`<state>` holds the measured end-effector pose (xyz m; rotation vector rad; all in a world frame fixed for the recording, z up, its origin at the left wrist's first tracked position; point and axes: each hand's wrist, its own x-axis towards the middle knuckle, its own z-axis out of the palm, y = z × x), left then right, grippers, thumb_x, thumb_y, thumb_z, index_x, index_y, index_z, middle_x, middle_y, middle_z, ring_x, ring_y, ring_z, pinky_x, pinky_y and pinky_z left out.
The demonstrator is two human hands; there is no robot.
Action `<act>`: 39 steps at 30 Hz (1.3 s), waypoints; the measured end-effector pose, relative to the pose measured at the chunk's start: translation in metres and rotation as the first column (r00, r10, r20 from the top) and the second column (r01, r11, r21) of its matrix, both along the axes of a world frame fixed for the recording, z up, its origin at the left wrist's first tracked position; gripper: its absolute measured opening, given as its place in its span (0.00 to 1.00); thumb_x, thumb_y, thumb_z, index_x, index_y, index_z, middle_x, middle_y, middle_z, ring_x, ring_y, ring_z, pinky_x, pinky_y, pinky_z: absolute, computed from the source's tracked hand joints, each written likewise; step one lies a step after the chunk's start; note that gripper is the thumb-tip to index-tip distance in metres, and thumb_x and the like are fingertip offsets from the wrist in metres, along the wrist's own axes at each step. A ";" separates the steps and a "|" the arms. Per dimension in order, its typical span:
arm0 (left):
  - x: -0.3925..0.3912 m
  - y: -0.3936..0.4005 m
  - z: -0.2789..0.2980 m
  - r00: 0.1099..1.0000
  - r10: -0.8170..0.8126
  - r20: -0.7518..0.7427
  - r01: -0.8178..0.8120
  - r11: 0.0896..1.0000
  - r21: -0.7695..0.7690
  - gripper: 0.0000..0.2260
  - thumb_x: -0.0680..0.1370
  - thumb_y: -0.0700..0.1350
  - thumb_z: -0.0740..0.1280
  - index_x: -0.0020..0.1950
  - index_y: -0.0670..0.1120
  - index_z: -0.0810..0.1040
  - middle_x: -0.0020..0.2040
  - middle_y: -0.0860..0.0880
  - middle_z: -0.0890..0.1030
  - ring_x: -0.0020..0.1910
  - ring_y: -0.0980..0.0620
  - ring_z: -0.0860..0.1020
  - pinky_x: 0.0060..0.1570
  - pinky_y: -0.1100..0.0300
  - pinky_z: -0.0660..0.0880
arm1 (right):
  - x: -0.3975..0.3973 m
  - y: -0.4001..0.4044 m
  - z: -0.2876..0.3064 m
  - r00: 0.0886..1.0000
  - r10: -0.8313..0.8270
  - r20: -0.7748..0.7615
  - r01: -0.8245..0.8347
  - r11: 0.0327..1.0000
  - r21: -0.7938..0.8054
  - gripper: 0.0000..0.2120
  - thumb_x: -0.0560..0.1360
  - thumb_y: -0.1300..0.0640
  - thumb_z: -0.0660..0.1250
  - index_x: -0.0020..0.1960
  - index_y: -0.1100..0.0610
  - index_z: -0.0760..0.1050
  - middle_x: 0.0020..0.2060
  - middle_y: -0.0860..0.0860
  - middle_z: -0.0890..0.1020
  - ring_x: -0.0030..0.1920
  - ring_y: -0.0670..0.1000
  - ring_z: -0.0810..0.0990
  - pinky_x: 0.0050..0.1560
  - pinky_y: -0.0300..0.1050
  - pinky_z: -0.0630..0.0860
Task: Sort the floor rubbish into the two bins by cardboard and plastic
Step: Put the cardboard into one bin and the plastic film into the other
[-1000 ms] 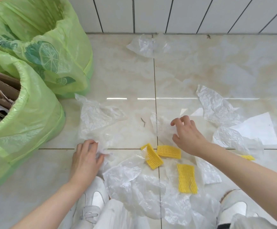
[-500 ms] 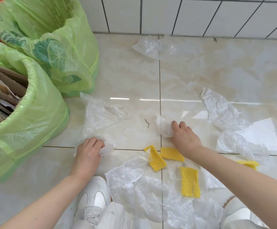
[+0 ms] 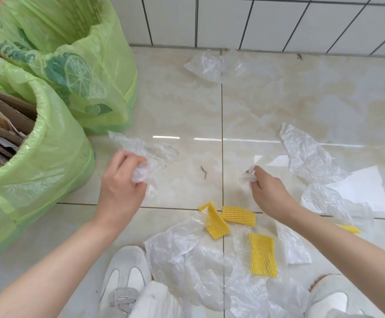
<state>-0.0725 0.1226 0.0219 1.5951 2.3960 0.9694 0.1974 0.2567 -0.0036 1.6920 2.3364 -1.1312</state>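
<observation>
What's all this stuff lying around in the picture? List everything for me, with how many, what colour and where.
near bin: one, lined with a green bag, left edge, holding cardboard.
far bin: one, green bag with lime print, top left; its contents are hidden.
loose plastic sheets: several, clear, scattered over the floor, one by the wall.
yellow foam nets: four, near the person's feet; one at right is partly hidden.
twig: one, dark, mid-floor.
floor: beige glossy tiles.
wall: white tiles, top.
shoes: two, white, bottom edge.
left hand: grips a crumpled clear plastic piece.
right hand: grips a small clear plastic wad.
</observation>
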 end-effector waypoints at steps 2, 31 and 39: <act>-0.001 0.015 0.009 1.000 -0.005 -0.007 0.006 1.000 0.025 0.17 0.62 0.24 0.64 0.47 0.37 0.78 0.45 0.44 0.74 0.42 0.53 0.70 0.43 0.67 0.63 | 0.002 -0.006 0.005 0.999 0.017 -0.028 -0.018 1.000 -0.026 0.08 0.78 0.62 0.51 0.54 0.54 0.65 0.41 0.56 0.79 0.37 0.54 0.75 0.35 0.47 0.68; -0.022 0.028 -0.074 0.997 -0.041 -0.070 -0.008 0.808 -0.589 0.31 0.75 0.37 0.63 0.75 0.56 0.59 0.70 0.50 0.63 0.63 0.41 0.62 0.59 0.44 0.65 | -0.001 -0.041 -0.033 0.877 0.395 0.274 -0.449 0.877 0.172 0.18 0.73 0.65 0.63 0.61 0.57 0.63 0.51 0.52 0.69 0.48 0.55 0.72 0.40 0.44 0.69; -0.017 0.005 -0.081 0.998 0.042 -0.057 -0.066 0.825 -0.561 0.29 0.70 0.28 0.65 0.68 0.48 0.69 0.64 0.44 0.64 0.53 0.38 0.68 0.51 0.44 0.73 | 0.028 -0.028 -0.001 0.968 0.217 0.124 -0.238 0.952 0.195 0.14 0.74 0.61 0.62 0.59 0.57 0.65 0.51 0.53 0.74 0.50 0.57 0.73 0.48 0.52 0.74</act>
